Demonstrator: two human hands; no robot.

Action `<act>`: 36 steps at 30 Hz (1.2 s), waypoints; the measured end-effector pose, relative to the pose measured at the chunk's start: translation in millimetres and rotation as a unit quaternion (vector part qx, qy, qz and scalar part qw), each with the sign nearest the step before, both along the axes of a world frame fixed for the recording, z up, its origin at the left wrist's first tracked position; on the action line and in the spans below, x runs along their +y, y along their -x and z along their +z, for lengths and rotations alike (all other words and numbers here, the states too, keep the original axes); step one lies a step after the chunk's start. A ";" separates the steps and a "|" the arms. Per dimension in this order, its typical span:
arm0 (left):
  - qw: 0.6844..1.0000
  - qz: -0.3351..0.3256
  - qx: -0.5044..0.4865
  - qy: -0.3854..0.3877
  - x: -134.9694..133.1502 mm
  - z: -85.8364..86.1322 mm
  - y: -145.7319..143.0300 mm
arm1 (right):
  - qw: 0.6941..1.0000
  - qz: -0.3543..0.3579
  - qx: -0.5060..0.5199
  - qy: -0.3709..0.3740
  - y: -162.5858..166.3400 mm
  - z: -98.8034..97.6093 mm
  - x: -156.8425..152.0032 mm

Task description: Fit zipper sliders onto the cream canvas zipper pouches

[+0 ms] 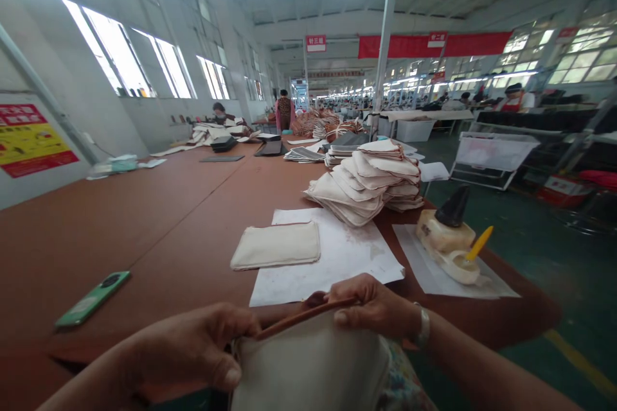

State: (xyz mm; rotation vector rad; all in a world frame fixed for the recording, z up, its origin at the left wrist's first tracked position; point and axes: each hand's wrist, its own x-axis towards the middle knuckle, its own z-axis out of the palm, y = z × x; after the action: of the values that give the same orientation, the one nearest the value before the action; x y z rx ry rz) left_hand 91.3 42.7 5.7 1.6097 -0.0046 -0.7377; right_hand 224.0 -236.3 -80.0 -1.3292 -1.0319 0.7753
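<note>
A cream fabric pouch [308, 359] with a brown edge along its top is held low in front of me, over the near edge of the table. Gripping its left upper corner is my left hand [197, 343], closed with the thumb on the front face. My right hand [373, 308], with a bracelet at the wrist, pinches the brown edge towards the right. Just beyond the hands, a similar flat cream pouch [277, 245] lies partly on a white paper sheet [332, 270]. The lower part of the held pouch leaves the frame.
A tall pile of cream pouches [361, 180] stands at the right. Near the table's right edge, a glue container with a black cone [453, 205] and a yellow-handled tool [479, 244] sits on paper. A green phone [94, 298] lies left. People are farther back.
</note>
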 end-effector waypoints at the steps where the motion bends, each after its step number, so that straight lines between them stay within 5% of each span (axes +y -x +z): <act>1: 1.000 0.008 0.012 0.016 0.2 -3.2 1.7 | 1.000 0.002 0.001 0.015 -4.4 -4.0 -2.1; 4: 1.000 0.001 0.023 0.010 -14.4 -0.1 -1.9 | 0.999 0.009 -0.019 0.048 -9.2 -1.2 0.2; 7: 0.998 0.000 -0.028 -0.049 -42.3 15.9 -12.9 | 0.999 0.013 -0.035 0.029 1.7 24.4 10.3; 11: 0.998 0.001 -0.055 -0.029 -67.3 23.1 -22.4 | 0.999 0.022 -0.034 -0.011 25.2 47.4 25.1; 16: 0.993 0.050 -0.068 -0.088 -57.7 -1.9 -18.6 | 0.999 -0.021 -0.023 -0.013 35.8 17.2 31.6; 19: 0.997 0.042 -0.048 -0.042 -52.0 -12.9 -14.8 | 0.999 -0.042 -0.022 -0.020 35.8 5.1 29.3; 32: 0.994 0.094 -0.050 0.035 -61.0 -32.6 -18.4 | 0.984 -0.035 0.177 0.006 36.1 -0.5 23.3; 36: 0.991 0.117 -0.052 -0.023 -65.2 -33.0 -17.9 | 0.979 -0.047 0.199 0.014 35.2 -4.6 23.0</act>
State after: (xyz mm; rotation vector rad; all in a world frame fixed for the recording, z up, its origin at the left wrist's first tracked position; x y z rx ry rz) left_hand 109.2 -22.5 -27.3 1.6574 0.1249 -0.4754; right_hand 188.9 -213.3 -84.6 -1.1743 -0.6376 0.9403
